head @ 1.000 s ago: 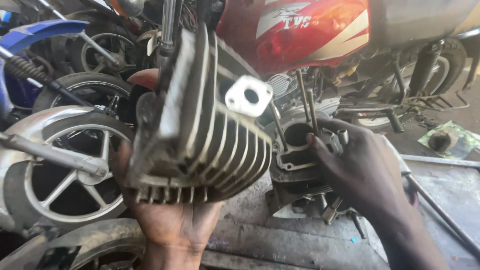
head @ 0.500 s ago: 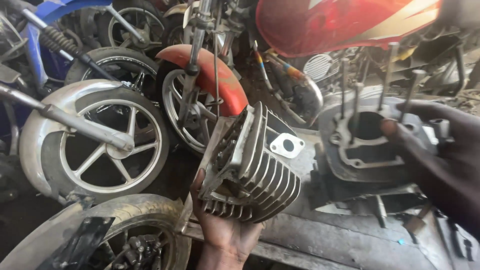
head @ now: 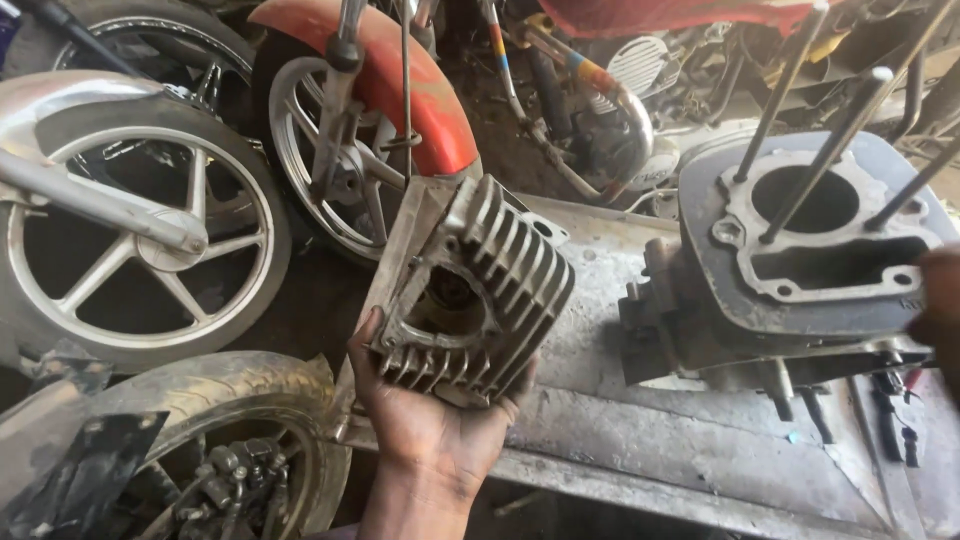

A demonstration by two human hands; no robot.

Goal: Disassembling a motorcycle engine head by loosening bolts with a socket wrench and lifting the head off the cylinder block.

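My left hand [head: 430, 425] holds a grey finned engine cylinder [head: 470, 290] from below, its open bore turned toward me. To the right sits an engine crankcase [head: 790, 290] with a round opening, a gasket face and several long studs [head: 790, 100] standing up from it. My right hand [head: 940, 310] shows only at the right edge, resting against the side of the crankcase; its fingers are mostly out of frame.
The crankcase stands on a dirty metal bench [head: 650, 420]. Motorcycle wheels crowd the left: a silver alloy wheel [head: 110, 220], one under a red fender [head: 400, 90] and a tyre [head: 200, 400] at the lower left. A red motorcycle [head: 640, 15] stands behind.
The view has swung left and down. My left hand has lowered and turned the cylinder, so its bore now faces me. My right hand has drawn to the crankcase's right edge.
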